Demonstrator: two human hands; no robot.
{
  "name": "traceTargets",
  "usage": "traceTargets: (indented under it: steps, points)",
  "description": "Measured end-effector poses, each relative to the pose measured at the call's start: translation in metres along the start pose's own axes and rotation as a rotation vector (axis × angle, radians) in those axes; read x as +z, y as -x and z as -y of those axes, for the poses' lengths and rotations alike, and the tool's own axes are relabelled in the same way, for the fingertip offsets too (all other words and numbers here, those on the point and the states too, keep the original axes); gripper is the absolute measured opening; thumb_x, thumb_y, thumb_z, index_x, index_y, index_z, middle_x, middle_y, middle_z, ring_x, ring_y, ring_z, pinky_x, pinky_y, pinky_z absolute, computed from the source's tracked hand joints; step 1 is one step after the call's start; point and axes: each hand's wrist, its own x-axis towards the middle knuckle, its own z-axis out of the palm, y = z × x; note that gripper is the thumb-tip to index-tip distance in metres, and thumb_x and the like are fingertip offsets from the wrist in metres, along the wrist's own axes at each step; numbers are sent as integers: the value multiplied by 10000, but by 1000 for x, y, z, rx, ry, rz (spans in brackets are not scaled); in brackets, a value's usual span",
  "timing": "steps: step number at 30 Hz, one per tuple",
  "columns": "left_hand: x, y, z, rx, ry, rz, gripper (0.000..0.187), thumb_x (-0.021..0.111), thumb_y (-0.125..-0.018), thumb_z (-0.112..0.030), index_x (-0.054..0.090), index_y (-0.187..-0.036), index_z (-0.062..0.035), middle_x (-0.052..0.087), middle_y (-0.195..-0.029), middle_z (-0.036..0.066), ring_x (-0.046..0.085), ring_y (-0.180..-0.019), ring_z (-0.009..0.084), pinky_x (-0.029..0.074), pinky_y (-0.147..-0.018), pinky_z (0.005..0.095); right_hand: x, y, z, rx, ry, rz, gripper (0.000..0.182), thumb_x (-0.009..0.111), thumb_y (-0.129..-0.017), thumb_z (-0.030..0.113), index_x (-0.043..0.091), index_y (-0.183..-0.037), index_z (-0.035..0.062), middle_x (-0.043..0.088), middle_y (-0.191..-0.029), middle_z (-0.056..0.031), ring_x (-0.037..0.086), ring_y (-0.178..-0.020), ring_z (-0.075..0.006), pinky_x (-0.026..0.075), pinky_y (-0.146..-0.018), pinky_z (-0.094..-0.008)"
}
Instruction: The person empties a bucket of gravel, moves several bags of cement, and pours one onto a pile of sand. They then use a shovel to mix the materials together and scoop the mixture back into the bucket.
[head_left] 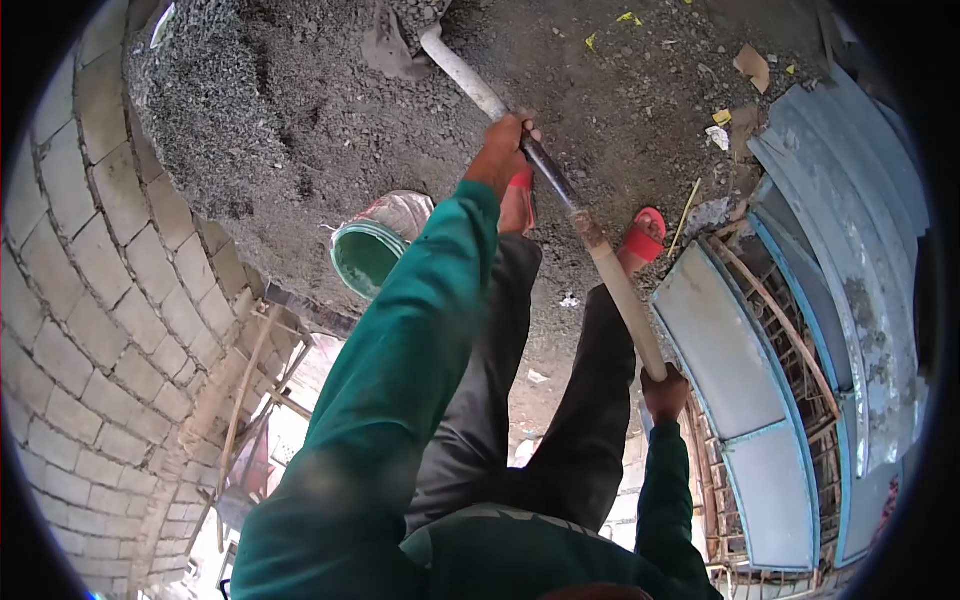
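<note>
A long shovel (620,285) runs slantwise across the view, its grey-white neck toward the top and its pale wooden handle toward my body. My left hand (508,138) is wrapped round the shaft near the neck. Lower down, my right hand (664,392) grips the end of the handle. The blade (392,45) lies on the ground by the gravel, partly covered with grey material. Left of my feet, a green-lined bucket (370,258) with a whitish outside stands tilted, close to my left sleeve.
A heap of grey gravel (215,110) lies at upper left beside a block wall (100,240). My feet in red sandals (645,232) stand on rubble-strewn ground. To the right are blue-framed panels (725,350) and corrugated metal sheets (840,200). Yellow scraps lie at the top right.
</note>
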Motion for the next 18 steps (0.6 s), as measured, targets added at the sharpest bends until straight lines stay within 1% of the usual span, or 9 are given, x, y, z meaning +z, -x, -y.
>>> traceTargets:
  steps: [3,6,8,10,13,15,16,17,18]
  points:
    - [-15,30,-1,46,5,41,115,499,-926,-151,536,-857,-66,468,-646,28,502,-553,182,491,-537,393,-4,2,-12,-23,2,11,297,758,-673,298,597,-671,49,616,-618,-203,635,-607,-394,503,-554,-464]
    - [-34,66,-8,115,44,72,91,502,-924,-144,519,-868,-75,467,-644,19,493,-544,175,487,-538,374,-16,-5,-23,-107,-1,-16,290,758,-668,293,593,-672,55,619,-629,-198,636,-627,-398,505,-562,-465]
    - [-48,103,-15,135,108,44,68,513,-918,-136,507,-869,-89,463,-633,8,488,-540,169,481,-551,348,-28,-16,-30,-168,-14,34,281,763,-658,286,597,-680,60,625,-639,-190,635,-635,-396,506,-566,-468]
    - [-75,123,-18,185,160,76,89,529,-908,-135,495,-830,-109,464,-625,0,489,-541,166,471,-568,330,-43,-20,-30,-227,11,38,277,767,-654,280,601,-688,62,631,-644,-179,635,-634,-389,513,-577,-463]
    - [-113,168,-11,178,267,-51,119,553,-891,-146,499,-792,-110,482,-618,18,504,-535,194,463,-572,373,-66,-20,-33,-321,20,110,285,770,-652,282,609,-704,53,636,-652,-178,638,-629,-380,521,-586,-455]
    - [-152,181,6,141,310,-68,130,552,-893,-147,497,-782,-108,484,-617,28,506,-539,199,465,-568,354,-78,-18,-35,-373,17,244,316,781,-645,301,616,-708,39,638,-665,-184,643,-639,-368,525,-600,-438]
    - [-162,190,13,123,356,-72,135,550,-893,-147,495,-778,-104,486,-618,32,508,-541,202,466,-567,345,-84,-20,-35,-397,27,250,316,781,-645,301,616,-708,39,638,-665,-184,643,-639,-368,525,-600,-438]
    - [-172,200,24,181,337,-189,104,551,-888,-121,497,-805,-90,490,-626,42,508,-539,197,467,-544,332,-91,-19,-36,-419,58,349,334,788,-638,313,618,-705,34,640,-677,-188,644,-646,-361,525,-614,-429]
    - [-185,202,35,188,355,-210,104,551,-888,-121,497,-805,-90,490,-626,42,508,-539,197,467,-544,332,-97,-17,-38,-439,93,455,352,796,-631,324,620,-701,28,641,-689,-192,645,-653,-354,525,-628,-420]
